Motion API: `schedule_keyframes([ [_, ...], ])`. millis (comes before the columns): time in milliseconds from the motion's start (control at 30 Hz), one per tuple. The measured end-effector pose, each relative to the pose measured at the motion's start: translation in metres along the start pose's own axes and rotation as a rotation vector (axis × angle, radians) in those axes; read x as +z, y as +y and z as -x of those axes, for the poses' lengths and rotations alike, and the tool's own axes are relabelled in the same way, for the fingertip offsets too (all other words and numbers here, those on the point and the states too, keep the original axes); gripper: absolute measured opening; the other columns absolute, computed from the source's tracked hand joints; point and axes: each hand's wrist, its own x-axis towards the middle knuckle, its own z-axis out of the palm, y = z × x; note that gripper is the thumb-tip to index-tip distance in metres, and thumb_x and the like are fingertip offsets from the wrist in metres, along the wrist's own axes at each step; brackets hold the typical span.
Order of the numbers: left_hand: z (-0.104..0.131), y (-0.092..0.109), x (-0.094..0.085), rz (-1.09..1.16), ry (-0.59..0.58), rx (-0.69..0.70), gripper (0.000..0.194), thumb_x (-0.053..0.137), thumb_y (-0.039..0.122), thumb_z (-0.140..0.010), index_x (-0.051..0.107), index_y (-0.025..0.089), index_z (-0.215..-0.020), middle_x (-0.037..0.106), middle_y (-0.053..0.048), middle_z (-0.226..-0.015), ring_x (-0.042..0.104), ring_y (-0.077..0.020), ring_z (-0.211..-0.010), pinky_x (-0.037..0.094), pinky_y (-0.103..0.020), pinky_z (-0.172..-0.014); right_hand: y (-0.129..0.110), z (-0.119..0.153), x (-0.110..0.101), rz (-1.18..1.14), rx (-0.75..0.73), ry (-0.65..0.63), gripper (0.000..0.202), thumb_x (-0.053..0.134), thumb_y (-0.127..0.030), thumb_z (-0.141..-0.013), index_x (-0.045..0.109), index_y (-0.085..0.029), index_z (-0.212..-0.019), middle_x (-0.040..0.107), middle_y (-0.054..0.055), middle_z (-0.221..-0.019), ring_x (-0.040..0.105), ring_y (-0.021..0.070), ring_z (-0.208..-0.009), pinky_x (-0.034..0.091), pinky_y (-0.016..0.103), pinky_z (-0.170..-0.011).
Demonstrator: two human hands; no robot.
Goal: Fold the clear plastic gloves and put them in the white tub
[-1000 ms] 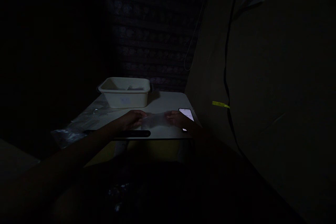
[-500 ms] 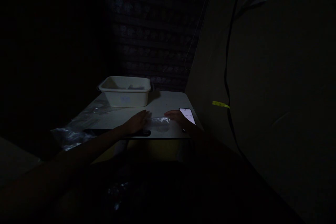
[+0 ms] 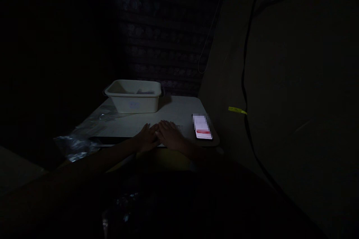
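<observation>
My left hand (image 3: 147, 138) lies near the front edge of the white table (image 3: 179, 108), fingers stretched out. Touching it, my right hand (image 3: 171, 136) rests flat with its fingers extended to the left. Both hands look open. A thin clear plastic bag (image 3: 180, 127) shows only faintly past the right fingers; most of it is covered by the hands. To the right of my right hand lies a phone (image 3: 202, 125) with a lit screen.
A cream plastic tub (image 3: 137, 104) with something inside stands at the back left. Crumpled clear plastic (image 3: 75, 148) hangs over the left front edge, and more plastic (image 3: 103, 117) lies flat behind. A black cable (image 3: 244, 82) with a yellow tag (image 3: 237, 110) runs down the right wall.
My right hand has moved left from beside the phone, over the clear bag, until it meets my left hand. The phone is now uncovered, and a red area shows on its screen.
</observation>
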Motion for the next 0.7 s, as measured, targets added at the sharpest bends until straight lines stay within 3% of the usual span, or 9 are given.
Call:
schedule_keyframes([
  [233,0.001,-0.003,0.005,0.035,-0.034,0.032,0.059,0.022,0.043,-0.076,0.015,0.010,-0.125,0.016,-0.016,-0.129,0.012,-0.0231,-0.119,0.006,-0.049,-0.090,0.002,0.012,0.007,0.003,0.035,-0.120,0.058,0.013,-0.045,-0.079,0.023,-0.007,-0.122,0.026,0.013,-0.127,0.016,0.0195,-0.118,0.009,0.043,-0.094],
  [700,-0.001,-0.002,0.006,0.014,-0.042,0.011,0.065,0.021,0.050,-0.074,0.018,0.008,-0.124,0.012,-0.017,-0.129,0.012,-0.0246,-0.118,0.004,-0.050,-0.089,0.019,0.028,0.004,0.103,0.209,-0.099,0.063,0.016,-0.046,-0.078,0.028,0.000,-0.119,0.024,0.020,-0.126,0.016,0.0240,-0.118,0.009,0.043,-0.093],
])
